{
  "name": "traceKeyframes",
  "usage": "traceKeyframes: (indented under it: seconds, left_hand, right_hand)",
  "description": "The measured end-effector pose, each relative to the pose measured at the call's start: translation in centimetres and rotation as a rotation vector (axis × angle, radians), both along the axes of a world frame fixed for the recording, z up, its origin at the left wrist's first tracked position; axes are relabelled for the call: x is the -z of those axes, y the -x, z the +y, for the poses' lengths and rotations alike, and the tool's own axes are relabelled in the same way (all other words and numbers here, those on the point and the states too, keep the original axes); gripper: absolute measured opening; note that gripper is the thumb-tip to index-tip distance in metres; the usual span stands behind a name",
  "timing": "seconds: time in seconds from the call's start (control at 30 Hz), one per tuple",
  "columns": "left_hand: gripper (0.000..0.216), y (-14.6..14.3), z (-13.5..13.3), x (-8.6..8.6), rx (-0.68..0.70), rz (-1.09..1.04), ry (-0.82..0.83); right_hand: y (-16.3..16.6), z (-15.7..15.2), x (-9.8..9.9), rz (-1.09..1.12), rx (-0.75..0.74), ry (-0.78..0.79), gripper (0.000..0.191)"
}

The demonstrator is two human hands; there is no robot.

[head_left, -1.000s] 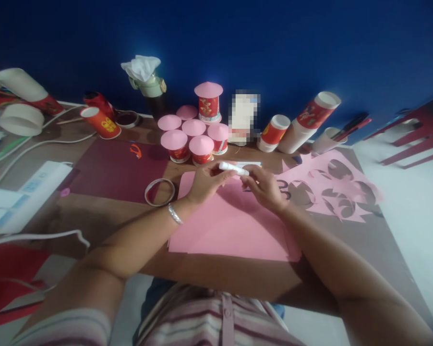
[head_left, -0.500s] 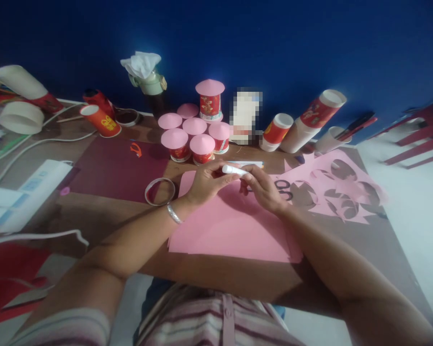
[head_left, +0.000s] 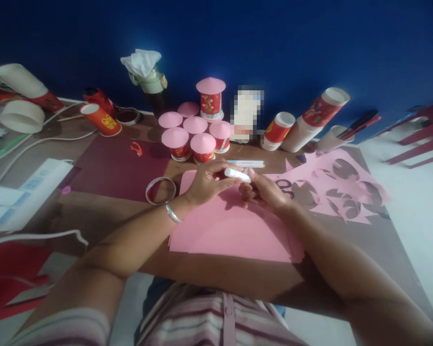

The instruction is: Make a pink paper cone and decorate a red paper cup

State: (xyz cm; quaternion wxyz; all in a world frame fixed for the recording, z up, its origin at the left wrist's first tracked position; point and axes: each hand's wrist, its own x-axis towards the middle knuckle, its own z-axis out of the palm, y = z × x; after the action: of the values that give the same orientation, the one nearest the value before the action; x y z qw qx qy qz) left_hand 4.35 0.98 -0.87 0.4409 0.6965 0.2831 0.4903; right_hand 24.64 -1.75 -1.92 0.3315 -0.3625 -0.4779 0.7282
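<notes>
A pink paper sheet (head_left: 234, 230) lies nearest on the bench (head_left: 94, 211). Above its far edge, the left hand (head_left: 205, 185) and right hand (head_left: 265, 192) each close their fingers around one end of a white tube (head_left: 237, 174). Beyond them stand pink-lidded cups (head_left: 202, 144).

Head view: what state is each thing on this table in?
Tube: held level by left hand and right hand.
Pink sheet: flat, whole, under the hands.
Cut paper: flat, round holes cut out.
Lidded cups: upright, pink lids on.
Tape ring: lying flat.
Red cup: tipped on its side.
</notes>
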Motion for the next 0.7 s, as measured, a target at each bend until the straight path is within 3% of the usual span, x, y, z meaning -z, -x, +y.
traceKeyframes:
  seconds: [0.17,0.23,0.4,0.7]
  left_hand:
    - [0.021,-0.3,0.0,0.4,-0.048,-0.016,0.01]
    - [0.022,-0.5,-0.1,0.5,-0.039,-0.033,0.023]
    - [0.023,-0.5,-0.2,0.6,0.0,-0.09,0.051]
    - [0.02,-0.1,0.3,0.8,0.046,-0.081,-0.039]
  right_hand:
    - [0.3,0.0,-0.1,-0.168,0.228,-0.375,0.058]
    - [0.6,-0.1,0.0,-0.174,0.243,-0.419,0.057]
    - [1.1,-0.4,0.5,-0.131,0.27,-0.322,0.064]
    - [0.4,-0.2,0.0,0.026,0.043,0.079,0.065]
